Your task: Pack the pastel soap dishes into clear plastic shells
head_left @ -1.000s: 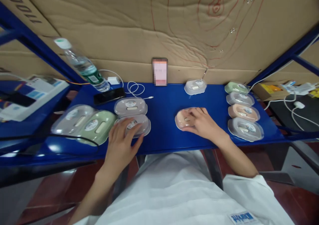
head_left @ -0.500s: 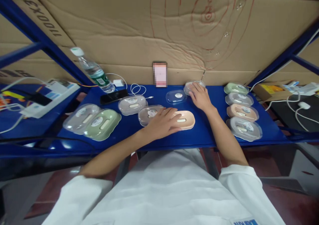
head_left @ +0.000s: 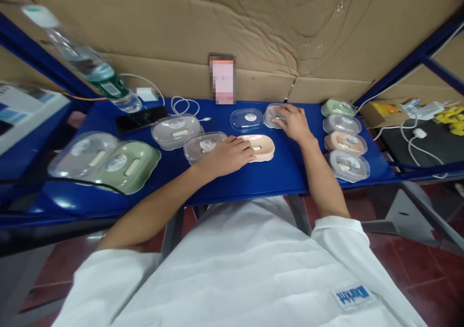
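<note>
My left hand (head_left: 234,153) closes over the left end of a peach soap dish (head_left: 266,146), its thumb at the near side and fingers across the top. No clear cover shows on this dish. Just left of that hand sits a grey soap dish with a clear lid (head_left: 197,146), partly hidden by the fingers. At the back, my right hand (head_left: 294,120) grips a greyish soap dish (head_left: 271,114) from its right side, thumb and fingers around it. A loose clear lid (head_left: 247,119) with a round sticker lies beside that dish.
Several lidded soap dishes (head_left: 346,165) line the right side of the blue table (head_left: 232,187). More lidded dishes (head_left: 126,167) stand at left. Behind are a water bottle (head_left: 90,66), a dark phone (head_left: 141,118), a white cable (head_left: 184,106) and an upright phone (head_left: 223,80).
The view has shifted and tilted. My right hand's fingers have curled round the back dish, where they lay flatter over it before. My left hand stays on the peach soap dish.
</note>
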The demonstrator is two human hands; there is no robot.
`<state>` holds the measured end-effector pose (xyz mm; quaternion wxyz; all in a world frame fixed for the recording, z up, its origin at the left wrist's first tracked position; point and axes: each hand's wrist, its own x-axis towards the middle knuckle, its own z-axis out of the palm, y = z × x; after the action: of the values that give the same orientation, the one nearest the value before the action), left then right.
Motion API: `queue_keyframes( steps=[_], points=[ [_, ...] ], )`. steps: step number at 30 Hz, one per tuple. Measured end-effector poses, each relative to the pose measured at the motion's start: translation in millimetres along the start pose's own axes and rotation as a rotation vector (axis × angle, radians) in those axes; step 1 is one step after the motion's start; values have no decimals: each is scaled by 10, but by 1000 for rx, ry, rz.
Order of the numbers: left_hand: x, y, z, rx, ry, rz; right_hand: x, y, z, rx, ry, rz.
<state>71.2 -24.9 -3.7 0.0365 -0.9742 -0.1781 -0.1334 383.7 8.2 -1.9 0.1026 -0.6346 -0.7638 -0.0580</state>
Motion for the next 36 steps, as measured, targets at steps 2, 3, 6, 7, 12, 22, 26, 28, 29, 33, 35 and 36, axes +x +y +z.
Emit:
queue_keyframes(
  steps=[2,3,6,7,12,22,26,28,29,33,35,36],
  points=[
    [14,52,-2,-9,2,12,-3,-36,-21,-34,13,3],
    [20,78,1,-10,5,18,-3,-57,-23,-47,15,6],
    [28,136,28,-4,16,29,7,-104,15,-37,21,25],
    [30,147,41,-6,18,32,13,-110,38,-19,24,28],
    [40,151,86,4,27,39,18,-135,52,31,95,31],
    [65,-5,18,72,205,-165,-231,-379,-287,73,-241,-27],
    [48,-120,19,46,249,-293,-236,-344,-270,52,-287,-38],
    [38,-146,8,15,274,-355,-239,-343,-287,22,-313,-64],
    [35,-150,2,11,279,-387,-243,-349,-299,16,-320,-84],
    [31,-123,-15,70,210,-460,-265,-372,-324,73,-292,-119],
    [29,-103,-16,110,152,-460,-263,-365,-307,104,-269,-97],
    [27,-96,-15,129,127,-456,-257,-357,-295,111,-254,-83]
  ],
)
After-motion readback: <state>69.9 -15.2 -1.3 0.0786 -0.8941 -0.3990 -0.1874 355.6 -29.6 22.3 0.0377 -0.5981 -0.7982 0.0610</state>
